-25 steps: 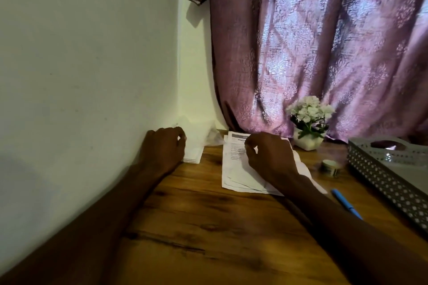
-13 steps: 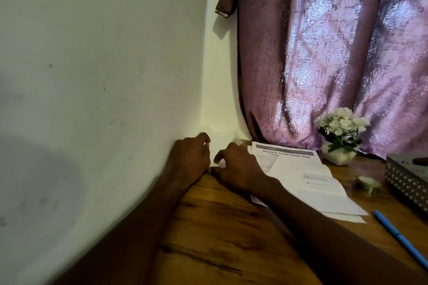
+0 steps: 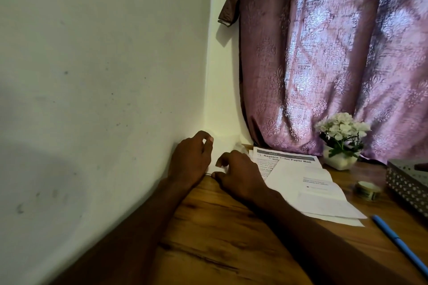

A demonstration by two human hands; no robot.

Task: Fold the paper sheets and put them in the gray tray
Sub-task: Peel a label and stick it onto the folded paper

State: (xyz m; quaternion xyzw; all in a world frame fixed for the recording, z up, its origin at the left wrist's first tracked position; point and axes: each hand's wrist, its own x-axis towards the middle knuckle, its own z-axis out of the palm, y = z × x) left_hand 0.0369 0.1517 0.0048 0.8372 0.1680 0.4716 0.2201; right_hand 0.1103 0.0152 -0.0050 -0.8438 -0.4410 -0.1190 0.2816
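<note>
A small white paper stack lies in the corner where the wooden table meets the wall. My left hand sits on its left side, fingers curled round its far edge. Close beside it, my right hand pinches the stack's near edge between thumb and forefinger. Most of the stack is hidden under both hands. Printed paper sheets, partly folded over, lie spread just right of my right hand. Only a corner of the gray perforated tray shows at the right edge.
A roll of tape lies between the sheets and the tray. A blue pen lies at the front right. A white pot of flowers stands at the back before a purple curtain. The wall bounds the table's left side.
My right hand left the printed sheets and moved left to the white stack beside my left hand. The view turned left, so the tray slid toward the right edge.
</note>
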